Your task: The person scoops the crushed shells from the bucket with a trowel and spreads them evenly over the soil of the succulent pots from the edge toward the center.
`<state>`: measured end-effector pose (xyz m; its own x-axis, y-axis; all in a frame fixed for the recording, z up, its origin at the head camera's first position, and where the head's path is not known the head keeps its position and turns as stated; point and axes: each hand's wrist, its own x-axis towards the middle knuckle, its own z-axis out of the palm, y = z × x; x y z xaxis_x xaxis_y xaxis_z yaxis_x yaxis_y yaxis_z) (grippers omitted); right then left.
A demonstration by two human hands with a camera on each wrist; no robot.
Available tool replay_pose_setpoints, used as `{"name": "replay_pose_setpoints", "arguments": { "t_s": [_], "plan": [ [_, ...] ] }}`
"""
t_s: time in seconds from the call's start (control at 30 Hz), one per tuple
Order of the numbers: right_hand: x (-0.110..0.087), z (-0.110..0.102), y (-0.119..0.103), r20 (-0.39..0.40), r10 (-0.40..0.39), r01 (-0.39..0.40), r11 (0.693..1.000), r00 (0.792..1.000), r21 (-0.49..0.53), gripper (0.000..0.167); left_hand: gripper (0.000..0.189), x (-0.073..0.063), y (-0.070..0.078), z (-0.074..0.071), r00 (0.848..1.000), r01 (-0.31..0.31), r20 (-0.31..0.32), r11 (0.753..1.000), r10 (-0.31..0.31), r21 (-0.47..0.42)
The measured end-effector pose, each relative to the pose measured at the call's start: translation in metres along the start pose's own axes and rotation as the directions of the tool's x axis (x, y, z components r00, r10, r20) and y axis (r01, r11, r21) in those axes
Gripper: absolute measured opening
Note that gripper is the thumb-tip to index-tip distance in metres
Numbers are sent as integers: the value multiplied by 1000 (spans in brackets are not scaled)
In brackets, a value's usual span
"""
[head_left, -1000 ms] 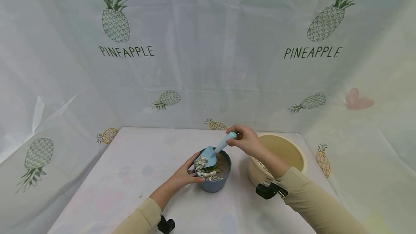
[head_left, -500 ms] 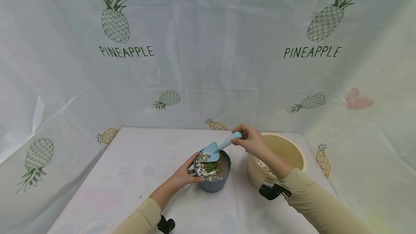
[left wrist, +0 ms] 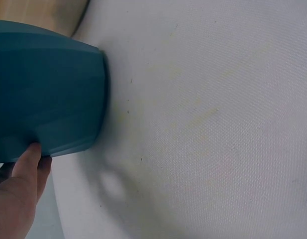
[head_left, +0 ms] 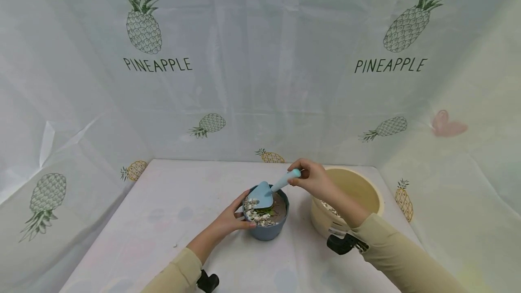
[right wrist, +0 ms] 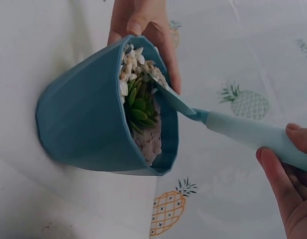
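Observation:
A blue plant pot [head_left: 266,234] stands on the table, with a green succulent [right wrist: 139,107] in brown soil. Pale pebbles [right wrist: 129,67] cover the left part of the soil. My left hand [head_left: 228,220] holds the pot from its left side, thumb at the near rim and fingers at the far side. With fingers and thumb, my right hand [head_left: 312,179] grips the handle of a light blue trowel [head_left: 262,196]. The blade slants down over the pot, its tip at the pebbles inside the left rim. It partly hides the succulent in the head view.
To the right of the pot stands a large cream tub [head_left: 376,193] with pebbles inside, under my right forearm. The table [head_left: 195,184] has a white cover. A pineapple-printed curtain [head_left: 268,80] rises behind it and at both sides.
The trowel first shifts up and right, showing more of the succulent, then comes back down and left over the pebbles. My left hand and the pot stay put.

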<state>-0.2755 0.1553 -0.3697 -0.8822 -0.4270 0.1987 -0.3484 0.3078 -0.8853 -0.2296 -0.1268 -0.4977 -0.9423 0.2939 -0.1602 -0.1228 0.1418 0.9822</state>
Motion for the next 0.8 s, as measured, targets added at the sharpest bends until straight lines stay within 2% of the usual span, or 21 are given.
{"name": "replay_pose_setpoints", "arguments": {
  "t_s": [0.13, 0.27, 0.53, 0.8],
  "plan": [
    [-2, -2, 0, 18, -21, 21, 1000, 1000, 13, 21, 103, 0, 0, -1, 1000, -4, 5, 1000, 4, -3],
    [-4, -4, 3, 22, -2, 2, 1000, 1000, 25, 22, 102, -1, 0, -1, 1000, 1, 13, 1000, -1, -14],
    [1, -3, 3, -18, 45, -44, 998, 999, 50, 24, 102, -2, 3, -2, 1000, -12, 19, 1000, 13, -17],
    [5, -1, -1, -53, 69, -67, 997, 996, 35, 27, 103, -3, 4, 1, 1000, 0, 9, 1000, 1, -13]
  ]
}}
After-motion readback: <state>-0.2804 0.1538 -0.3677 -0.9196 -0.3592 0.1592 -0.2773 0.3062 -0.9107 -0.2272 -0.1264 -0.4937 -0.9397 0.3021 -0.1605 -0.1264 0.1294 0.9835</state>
